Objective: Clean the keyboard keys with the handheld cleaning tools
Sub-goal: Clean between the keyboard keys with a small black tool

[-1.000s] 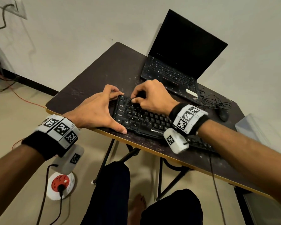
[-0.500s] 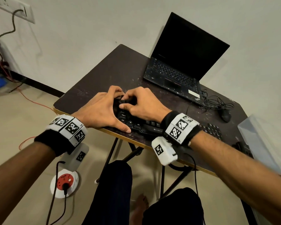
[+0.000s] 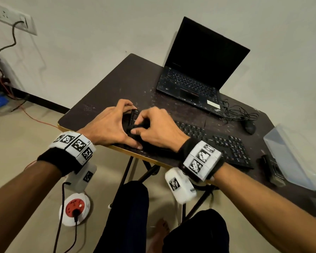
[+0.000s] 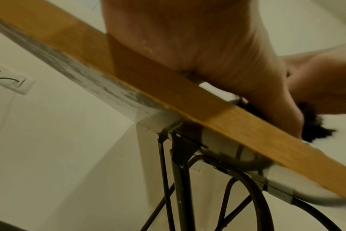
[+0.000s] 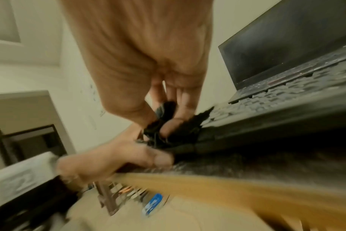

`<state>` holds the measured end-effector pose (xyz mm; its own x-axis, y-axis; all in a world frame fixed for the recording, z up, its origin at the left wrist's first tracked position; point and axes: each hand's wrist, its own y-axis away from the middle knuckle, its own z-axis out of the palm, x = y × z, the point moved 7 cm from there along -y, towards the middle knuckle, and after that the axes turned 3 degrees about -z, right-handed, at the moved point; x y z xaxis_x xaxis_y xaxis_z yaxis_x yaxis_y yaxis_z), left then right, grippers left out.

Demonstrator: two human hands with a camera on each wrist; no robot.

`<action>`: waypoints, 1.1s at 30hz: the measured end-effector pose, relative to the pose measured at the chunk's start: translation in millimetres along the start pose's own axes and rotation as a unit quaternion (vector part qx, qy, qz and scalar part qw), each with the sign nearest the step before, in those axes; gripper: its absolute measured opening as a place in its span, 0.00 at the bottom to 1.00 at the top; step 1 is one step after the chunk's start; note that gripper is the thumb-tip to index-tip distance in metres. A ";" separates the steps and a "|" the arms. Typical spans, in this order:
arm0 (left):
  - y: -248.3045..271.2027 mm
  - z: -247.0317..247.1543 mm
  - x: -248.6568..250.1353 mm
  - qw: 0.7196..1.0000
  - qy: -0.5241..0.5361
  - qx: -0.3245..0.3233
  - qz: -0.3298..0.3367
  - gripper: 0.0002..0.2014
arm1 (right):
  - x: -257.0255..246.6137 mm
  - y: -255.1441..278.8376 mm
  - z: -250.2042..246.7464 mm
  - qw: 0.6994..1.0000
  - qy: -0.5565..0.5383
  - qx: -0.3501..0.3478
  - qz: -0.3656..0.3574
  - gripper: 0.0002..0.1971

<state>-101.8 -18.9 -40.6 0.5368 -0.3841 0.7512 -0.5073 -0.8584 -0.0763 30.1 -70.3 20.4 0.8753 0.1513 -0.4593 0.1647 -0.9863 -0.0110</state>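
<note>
Black corded keyboard (image 3: 224, 145) lying along table (image 3: 102, 105) near edge. Left hand (image 3: 108, 123) bracing its left end, thumb spread wide; right hand (image 3: 157, 126) pinching dark cleaning tool (image 5: 166, 125), scrubbing left-end keys. Next, likely: working rightward across rows.

I see a dark, dusty counter (image 3: 117, 84) with a yellow-wood front edge on black folding legs. On it: black keyboard (image 3: 226, 147) along the near edge, open laptop (image 3: 199, 84) at the back, black mouse (image 3: 249, 127) with tangled cable right of the laptop, clear plastic box (image 3: 288, 154) at the far right, and a small dark object (image 3: 271, 168) just beside it.
</note>
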 end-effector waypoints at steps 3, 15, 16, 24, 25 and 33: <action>1.0 0.7 2.7 1.000 -0.003 0.007 0.015 0.66 | 3.6 32.8 7.6 1.000 0.000 0.015 -0.007 0.06; 0.6 3.9 -3.9 1.000 0.003 0.000 -0.013 0.69 | 17.7 -20.2 -3.0 0.986 0.146 0.075 -0.003 0.11; 1.3 4.4 -2.7 1.000 -0.001 0.001 -0.012 0.68 | 19.4 -16.4 -3.0 0.990 0.126 0.063 -0.005 0.14; -0.2 1.7 -0.2 1.000 0.001 0.004 -0.011 0.68 | 16.6 0.7 -8.9 0.997 0.037 0.069 0.022 0.05; 0.0 1.0 -0.5 1.000 0.000 0.006 -0.008 0.68 | 16.0 15.4 -7.0 0.996 0.030 0.078 0.017 0.05; -0.1 1.8 4.5 1.000 -0.003 0.000 -0.004 0.68 | 33.1 3.6 -20.1 0.991 0.081 0.098 0.032 0.03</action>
<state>-98.2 -21.2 -38.4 0.5451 -0.3804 0.7471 -0.5038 -0.8609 -0.0707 68.7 -67.5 23.0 0.9452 0.0809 -0.3165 0.0290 -0.9858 -0.1653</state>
